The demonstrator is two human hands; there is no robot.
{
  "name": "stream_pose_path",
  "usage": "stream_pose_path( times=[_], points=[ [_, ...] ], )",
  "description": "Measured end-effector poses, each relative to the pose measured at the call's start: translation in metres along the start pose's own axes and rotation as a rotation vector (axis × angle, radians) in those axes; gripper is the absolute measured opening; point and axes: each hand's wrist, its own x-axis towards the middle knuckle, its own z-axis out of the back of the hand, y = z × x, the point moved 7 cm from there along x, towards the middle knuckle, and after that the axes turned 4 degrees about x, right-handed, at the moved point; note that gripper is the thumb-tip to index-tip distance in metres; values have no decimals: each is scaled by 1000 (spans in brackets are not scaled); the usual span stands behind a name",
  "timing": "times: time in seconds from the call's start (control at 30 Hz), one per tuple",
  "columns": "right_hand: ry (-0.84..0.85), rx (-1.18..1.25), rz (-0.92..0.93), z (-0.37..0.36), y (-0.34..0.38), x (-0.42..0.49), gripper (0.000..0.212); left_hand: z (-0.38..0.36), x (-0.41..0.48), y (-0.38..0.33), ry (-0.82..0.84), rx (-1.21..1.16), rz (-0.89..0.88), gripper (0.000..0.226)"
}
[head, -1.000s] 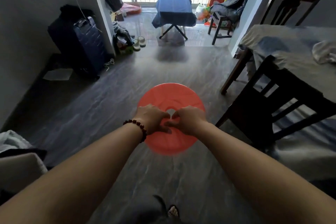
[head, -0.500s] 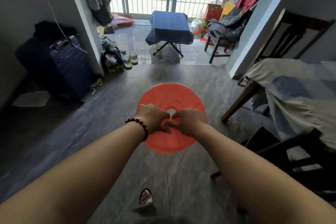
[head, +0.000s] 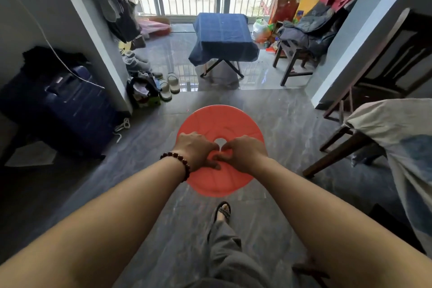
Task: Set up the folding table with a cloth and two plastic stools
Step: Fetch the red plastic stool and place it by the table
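The left hand (head: 196, 149) and the right hand (head: 245, 152) meet at the centre hole of the red plastic stool (head: 222, 121). Their fingers curl into the hole's rim and hold the round seat above the floor. Straight ahead of the grip and well apart from it, the folding table (head: 222, 69) stands on crossed legs with the blue cloth (head: 222, 35) draped over it. A dark blue suitcase (head: 70, 105) sits to the left of the grip, and a sandalled foot (head: 223, 211) shows just below it
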Motion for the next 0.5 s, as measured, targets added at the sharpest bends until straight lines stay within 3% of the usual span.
stream_pose_path(
  times=[0.5],
  points=[
    [2, 62, -19, 121, -91, 268, 48, 113, 271, 114, 10, -17, -3, 61]
  ],
)
